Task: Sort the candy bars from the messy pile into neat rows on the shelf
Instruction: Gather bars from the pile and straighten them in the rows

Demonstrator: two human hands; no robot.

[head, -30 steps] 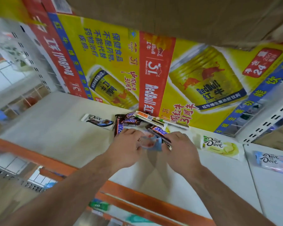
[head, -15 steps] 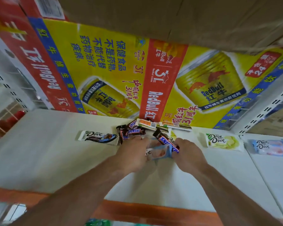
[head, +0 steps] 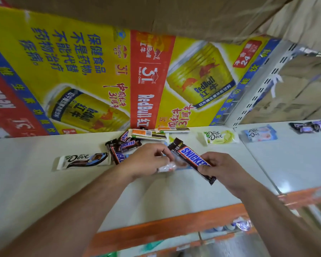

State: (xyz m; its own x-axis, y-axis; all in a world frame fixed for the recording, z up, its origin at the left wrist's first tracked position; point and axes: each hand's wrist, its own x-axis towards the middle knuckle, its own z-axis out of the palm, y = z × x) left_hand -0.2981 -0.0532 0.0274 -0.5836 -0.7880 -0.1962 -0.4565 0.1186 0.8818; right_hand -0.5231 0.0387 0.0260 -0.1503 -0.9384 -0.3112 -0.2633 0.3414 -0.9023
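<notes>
Snickers bar, near end in curled right hand fingers, left hand fingers pinching pale wrapper

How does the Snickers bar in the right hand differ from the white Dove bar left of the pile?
The Snickers bar is dark brown with a blue logo; the Dove bar is white. The Snickers bar is gripped by the right hand, slanted above the shelf; the Dove bar lies flat, untouched. Both are long wrapped bars.

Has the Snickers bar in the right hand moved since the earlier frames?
Yes. Against the green Dove bar, the Snickers bar has come right and toward the shelf's front edge, out of the pile.
</notes>
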